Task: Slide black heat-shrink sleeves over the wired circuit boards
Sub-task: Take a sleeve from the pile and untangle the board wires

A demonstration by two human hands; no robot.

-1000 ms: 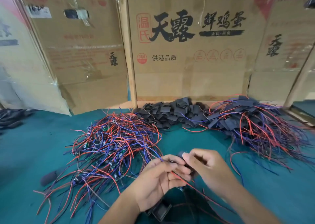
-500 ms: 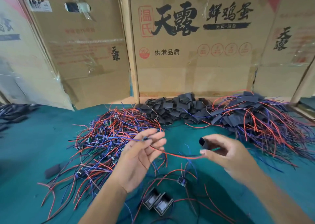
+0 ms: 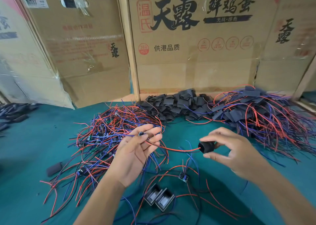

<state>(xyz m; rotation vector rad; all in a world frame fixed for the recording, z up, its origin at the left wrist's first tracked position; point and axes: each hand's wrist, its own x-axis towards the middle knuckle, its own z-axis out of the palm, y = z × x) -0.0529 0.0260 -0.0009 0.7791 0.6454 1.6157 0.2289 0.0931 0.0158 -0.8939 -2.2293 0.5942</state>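
My left hand (image 3: 136, 149) pinches a small wired circuit board (image 3: 141, 133) between thumb and fingertips, palm up. Its red and black wires (image 3: 174, 149) run right into the open mouth of a black heat-shrink sleeve (image 3: 206, 146), which my right hand (image 3: 234, 149) pinches between thumb and fingers. The board itself is outside the sleeve, about a hand's width to its left. A tangle of bare wired boards (image 3: 109, 135) lies behind my left hand.
A heap of empty black sleeves (image 3: 174, 105) sits at the back centre. Sleeved boards with wires (image 3: 266, 115) are piled at the right. Two black box-shaped parts (image 3: 159, 199) and a loose board (image 3: 183, 176) lie near me. Cardboard boxes (image 3: 196, 53) wall off the back of the green table (image 3: 34, 156).
My hands were together a second ago; they have drawn apart. The left now holds the board out to the left, and the right has the sleeve on the wire ends.
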